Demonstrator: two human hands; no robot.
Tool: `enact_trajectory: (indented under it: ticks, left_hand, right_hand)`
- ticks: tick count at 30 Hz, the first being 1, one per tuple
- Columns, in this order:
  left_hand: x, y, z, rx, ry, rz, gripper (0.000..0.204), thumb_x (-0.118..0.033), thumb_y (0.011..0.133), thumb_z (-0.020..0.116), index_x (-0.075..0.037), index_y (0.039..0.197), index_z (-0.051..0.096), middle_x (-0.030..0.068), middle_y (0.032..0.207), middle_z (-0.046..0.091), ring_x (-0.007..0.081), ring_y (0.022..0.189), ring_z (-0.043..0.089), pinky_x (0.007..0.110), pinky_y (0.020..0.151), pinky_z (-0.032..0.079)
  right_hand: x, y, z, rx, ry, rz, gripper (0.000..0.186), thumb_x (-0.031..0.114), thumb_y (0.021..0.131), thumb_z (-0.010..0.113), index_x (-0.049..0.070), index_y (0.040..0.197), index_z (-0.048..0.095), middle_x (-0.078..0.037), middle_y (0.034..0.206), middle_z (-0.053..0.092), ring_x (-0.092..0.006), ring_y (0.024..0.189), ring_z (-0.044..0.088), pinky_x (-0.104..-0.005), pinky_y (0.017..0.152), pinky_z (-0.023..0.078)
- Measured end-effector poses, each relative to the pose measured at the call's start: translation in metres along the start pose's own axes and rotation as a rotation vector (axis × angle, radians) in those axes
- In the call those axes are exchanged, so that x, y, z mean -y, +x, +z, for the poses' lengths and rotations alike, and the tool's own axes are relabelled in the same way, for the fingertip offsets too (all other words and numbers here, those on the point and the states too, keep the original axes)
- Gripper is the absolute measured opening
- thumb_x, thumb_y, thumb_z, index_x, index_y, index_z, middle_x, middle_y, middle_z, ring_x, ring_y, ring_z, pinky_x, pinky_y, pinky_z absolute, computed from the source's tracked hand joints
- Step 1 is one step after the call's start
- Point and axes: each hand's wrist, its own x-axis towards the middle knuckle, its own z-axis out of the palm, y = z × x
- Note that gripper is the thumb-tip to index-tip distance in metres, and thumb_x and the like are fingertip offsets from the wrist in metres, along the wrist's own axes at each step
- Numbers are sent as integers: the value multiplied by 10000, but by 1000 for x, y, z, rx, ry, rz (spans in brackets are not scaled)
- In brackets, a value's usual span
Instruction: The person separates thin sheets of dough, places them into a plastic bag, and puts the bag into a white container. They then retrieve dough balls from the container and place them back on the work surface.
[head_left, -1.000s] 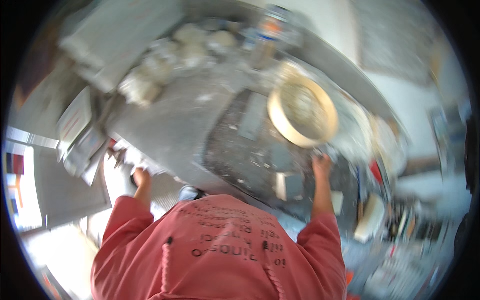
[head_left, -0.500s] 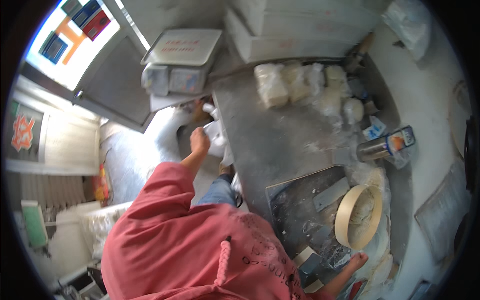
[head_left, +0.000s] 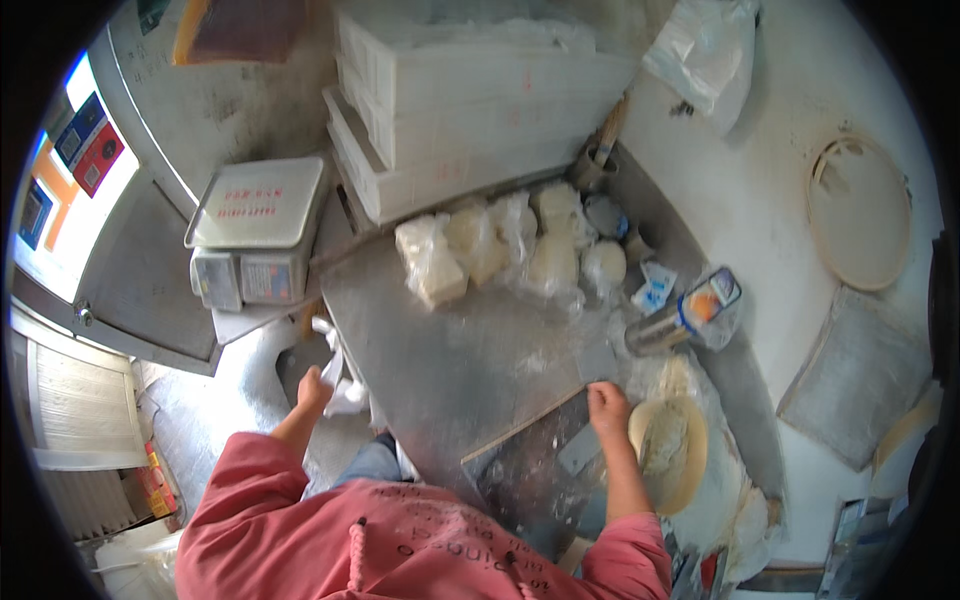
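Currently, taking the middle of the view as the clock's centre, the left hand is hanging toward eight o'clock, its fingers curling together beside a white plastic bag. Whether they are gripping the bag, I cannot tell. That bag is hanging close along the left edge of the grey tabletop.

The right hand is reaching out toward four o'clock, its fingers bunching together above the far edge of a dark board; whether they are holding or touching anything is not showing. A small grey sheet is lying just beyond the fingertips, at twelve o'clock from them. Beside the forearm, toward its three o'clock, a round wooden hoop is resting.

Pale blocks in clear plastic are sitting together at twelve o'clock, with white boxes stacking up behind them. A weighing scale is standing at ten o'clock, and a silver canister is resting at three.
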Motion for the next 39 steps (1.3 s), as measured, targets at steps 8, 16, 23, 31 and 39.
enact_trajectory:
  ticks: [8, 16, 23, 31, 39]
  left_hand:
    - [-213, 36, -204, -469, -307, 900, 250, -49, 698, 628, -44, 925, 523, 148, 926, 542, 350, 888, 532, 387, 730, 453]
    - [-479, 157, -372, -717, -277, 1327, 149, -113, 761, 598, -64, 899, 572, 114, 905, 582, 319, 860, 547, 417, 710, 445]
    - [-596, 207, -326, -495, 335, 1443, 193, -162, 734, 618, -77, 906, 598, 103, 1129, 550, 267, 1040, 513, 408, 815, 435]
    - [-631, 252, -378, 93, -1386, 942, 91, -91, 833, 492, -48, 872, 561, 74, 777, 616, 159, 623, 576, 274, 524, 441]
    - [-603, 260, -393, 145, -1244, 922, 408, -213, 812, 564, -55, 1168, 440, 149, 1087, 557, 241, 993, 536, 390, 794, 424]
  right_hand:
    - [121, 148, 73, 190, 99, -406, 63, 113, 779, 577, 52, 772, 592, -122, 790, 588, -324, 794, 556, -400, 712, 456]
    - [188, 159, 51, 311, 32, -576, 86, 140, 788, 587, 59, 770, 564, -115, 798, 582, -328, 777, 551, -402, 693, 452]
    - [186, 156, 32, 321, -63, -452, 59, 125, 793, 579, 68, 793, 566, -115, 797, 584, -327, 750, 558, -403, 671, 458]
    - [186, 171, 40, 270, -21, -374, 77, 140, 805, 568, 64, 817, 567, -116, 790, 582, -328, 779, 559, -401, 678, 460]
    - [206, 189, 71, 342, 19, -445, 80, 130, 811, 575, 52, 826, 570, -116, 777, 572, -322, 766, 546, -394, 670, 451]
